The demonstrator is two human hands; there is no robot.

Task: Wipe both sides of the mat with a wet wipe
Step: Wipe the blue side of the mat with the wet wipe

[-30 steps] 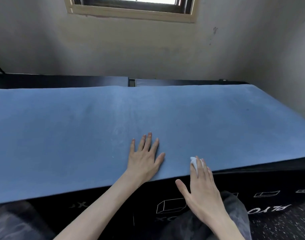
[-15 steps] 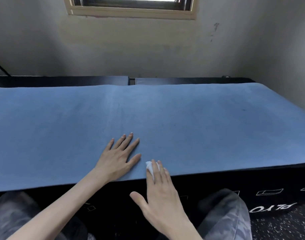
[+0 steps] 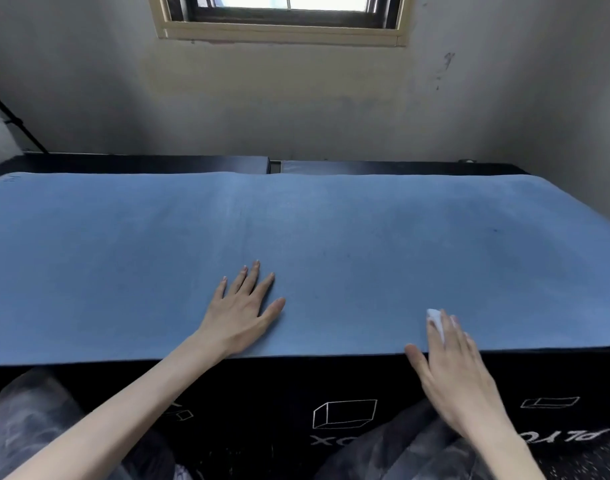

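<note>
Head view: the right hand (image 3: 459, 379) has swept from the middle of the near edge out toward the near right part of the mat (image 3: 331, 237), its straight fingers (image 3: 447, 329) pressed together on the wet wipe (image 3: 435, 320); the left hand (image 3: 243, 313) stays flat, fingers spread, steadying the mat; the near strip seems nearly wiped, underside still to do; the mat lies across black boxes (image 3: 331, 386); no containers visible.
</note>
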